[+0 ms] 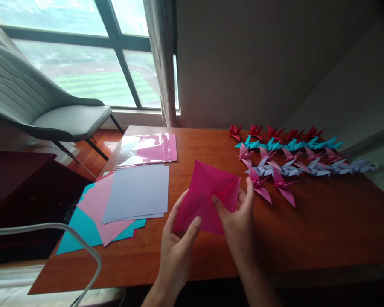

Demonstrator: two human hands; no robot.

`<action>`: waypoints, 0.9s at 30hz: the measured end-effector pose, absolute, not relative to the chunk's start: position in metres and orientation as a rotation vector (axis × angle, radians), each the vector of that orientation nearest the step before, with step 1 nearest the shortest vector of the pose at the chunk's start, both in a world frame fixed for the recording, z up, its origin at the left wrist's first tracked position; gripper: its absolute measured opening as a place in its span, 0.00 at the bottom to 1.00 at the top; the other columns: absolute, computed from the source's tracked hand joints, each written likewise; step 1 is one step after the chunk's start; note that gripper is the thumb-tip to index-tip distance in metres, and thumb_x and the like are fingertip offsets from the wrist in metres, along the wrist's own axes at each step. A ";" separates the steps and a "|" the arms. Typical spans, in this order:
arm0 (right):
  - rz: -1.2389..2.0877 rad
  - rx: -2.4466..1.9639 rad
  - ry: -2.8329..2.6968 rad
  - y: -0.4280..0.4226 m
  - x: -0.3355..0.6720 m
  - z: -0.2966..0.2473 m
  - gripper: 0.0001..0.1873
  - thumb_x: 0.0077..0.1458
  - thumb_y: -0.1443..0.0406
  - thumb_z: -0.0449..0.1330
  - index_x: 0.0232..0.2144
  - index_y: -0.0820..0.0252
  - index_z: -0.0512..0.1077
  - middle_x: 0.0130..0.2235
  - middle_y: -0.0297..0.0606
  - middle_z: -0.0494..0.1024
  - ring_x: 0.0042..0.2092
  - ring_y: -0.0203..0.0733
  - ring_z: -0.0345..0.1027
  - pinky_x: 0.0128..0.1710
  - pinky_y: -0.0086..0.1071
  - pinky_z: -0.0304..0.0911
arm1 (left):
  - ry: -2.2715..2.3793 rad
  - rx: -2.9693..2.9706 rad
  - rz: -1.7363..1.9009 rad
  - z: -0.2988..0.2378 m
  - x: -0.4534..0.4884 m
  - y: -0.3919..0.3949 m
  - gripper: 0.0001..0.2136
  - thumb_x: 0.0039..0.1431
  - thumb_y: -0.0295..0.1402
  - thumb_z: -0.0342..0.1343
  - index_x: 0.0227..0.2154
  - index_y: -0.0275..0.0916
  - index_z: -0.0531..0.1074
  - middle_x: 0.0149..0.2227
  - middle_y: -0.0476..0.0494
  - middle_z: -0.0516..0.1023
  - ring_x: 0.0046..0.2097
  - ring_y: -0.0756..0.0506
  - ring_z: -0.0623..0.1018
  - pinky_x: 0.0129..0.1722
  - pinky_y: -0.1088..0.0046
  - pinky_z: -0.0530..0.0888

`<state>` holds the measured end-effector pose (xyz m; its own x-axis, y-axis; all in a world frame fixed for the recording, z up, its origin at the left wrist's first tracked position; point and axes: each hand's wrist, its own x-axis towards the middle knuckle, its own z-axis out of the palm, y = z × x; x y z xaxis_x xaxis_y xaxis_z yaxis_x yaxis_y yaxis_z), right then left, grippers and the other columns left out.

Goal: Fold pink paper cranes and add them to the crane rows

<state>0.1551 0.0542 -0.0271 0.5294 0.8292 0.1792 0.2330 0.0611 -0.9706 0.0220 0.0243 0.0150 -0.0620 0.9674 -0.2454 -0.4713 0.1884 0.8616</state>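
A square sheet of magenta origami paper, with crease lines meeting near its middle, is held up above the table's front part. My left hand grips its lower left edge, thumb on the near face and fingers behind. On the right side, my right hand holds the sheet too, its thumb pressed near the centre and its fingers around the right edge. Just beyond that hand are two magenta paper cranes, resting on the table. The fingers behind the sheet are partly hidden.
Rows of folded cranes, red, turquoise, pink and lavender, line the right of the wooden table. At left lie fanned paper sheets and a clear packet. A white curved tube crosses the lower left.
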 end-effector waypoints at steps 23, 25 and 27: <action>1.550 -1.062 -1.043 0.034 0.216 0.014 0.38 0.44 0.49 0.74 0.56 0.51 0.72 0.57 0.46 0.77 0.59 0.59 0.70 0.52 0.45 0.72 | 1.014 0.456 1.022 0.034 -0.015 0.051 0.28 0.55 0.38 0.68 0.59 0.44 0.71 0.51 0.40 0.80 0.45 0.42 0.82 0.35 0.76 0.77; 1.612 -1.011 -1.103 0.035 0.221 0.011 0.39 0.43 0.51 0.75 0.56 0.51 0.71 0.57 0.47 0.77 0.57 0.59 0.72 0.51 0.46 0.73 | 1.039 0.477 1.001 0.034 -0.015 0.052 0.28 0.54 0.38 0.68 0.59 0.46 0.71 0.51 0.41 0.80 0.43 0.44 0.82 0.35 0.77 0.77; 1.627 -1.005 -1.124 0.036 0.221 0.007 0.38 0.43 0.57 0.76 0.56 0.50 0.70 0.58 0.46 0.76 0.57 0.57 0.73 0.51 0.47 0.73 | 1.056 0.486 0.979 0.032 -0.015 0.052 0.28 0.53 0.38 0.69 0.58 0.46 0.72 0.51 0.43 0.80 0.41 0.46 0.82 0.34 0.79 0.76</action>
